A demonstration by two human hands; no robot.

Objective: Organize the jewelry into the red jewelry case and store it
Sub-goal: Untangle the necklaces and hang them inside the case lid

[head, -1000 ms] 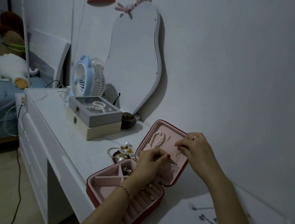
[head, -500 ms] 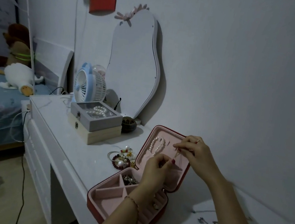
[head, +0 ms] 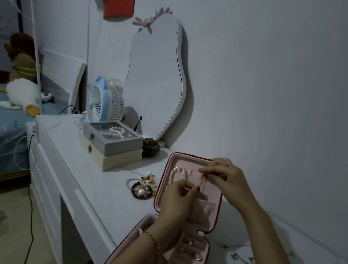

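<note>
The red jewelry case [head: 212, 222] lies open on the white dresser, its pink lid standing upright. A pearl string [head: 173, 173] hangs inside the lid at the left. Both hands work in front of the lid: my left hand [head: 176, 200] and my right hand [head: 223, 177] each pinch an end of a thin gold chain [head: 202, 182], which is hard to make out. Several gold rings [head: 189, 249] sit in the ring rolls of the case's base. A heap of loose bracelets and beads [head: 142, 186] lies on the dresser left of the case.
A grey glass-topped box with pearls [head: 112, 139] is stacked on a wooden box [head: 119, 160]. Behind stand a blue fan [head: 98, 103], a wavy mirror [head: 153, 79] and a dark small bowl [head: 150, 147]. Metal pieces [head: 247, 260] lie at the right. The dresser edge [head: 70, 187] drops to the floor.
The view has shifted and zoomed; both hands stay at the lid. My right hand has risen slightly toward the lid's top while my left keeps pinching below it.
</note>
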